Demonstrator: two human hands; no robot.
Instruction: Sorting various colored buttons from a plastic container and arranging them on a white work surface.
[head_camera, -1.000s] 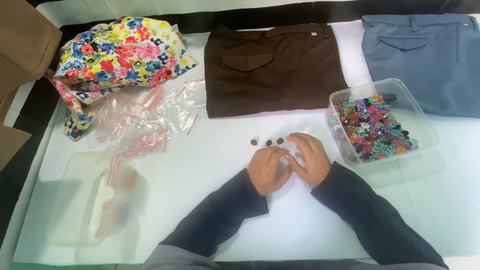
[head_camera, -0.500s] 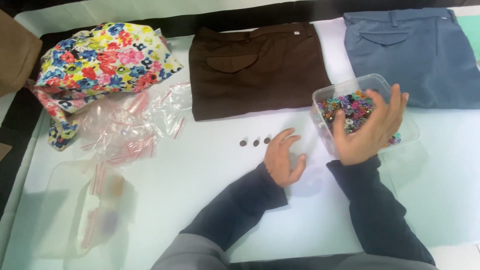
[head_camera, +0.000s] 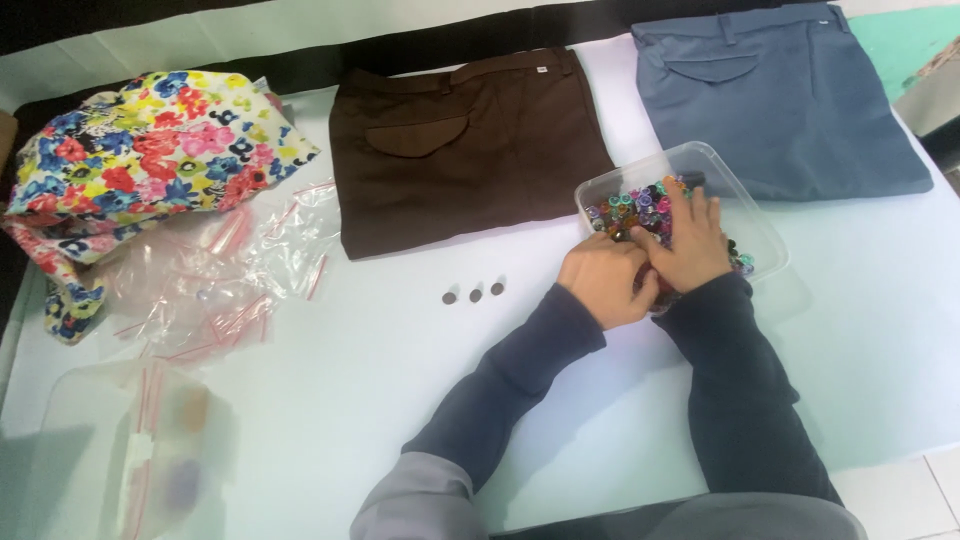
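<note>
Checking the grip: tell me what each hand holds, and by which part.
Cannot be told. The right hand lies palm-down on the buttons in the clear tub; the left hand is curled at the tub's near edge, hiding anything pinched.

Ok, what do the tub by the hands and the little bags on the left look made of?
Tub: clear, rigid plastic by the look; the coloured buttons show through its wall. Small bags: thin, glossy, crinkled clear plastic film with red strips along their mouths, probably zip seals.

Floral multicolour cloth (head_camera: 150, 150); brown trousers (head_camera: 470, 150); blue trousers (head_camera: 780, 100); clear tub (head_camera: 745, 200) of mixed-colour buttons (head_camera: 630, 210); three dark buttons (head_camera: 474, 294); white table (head_camera: 400, 380).
</note>
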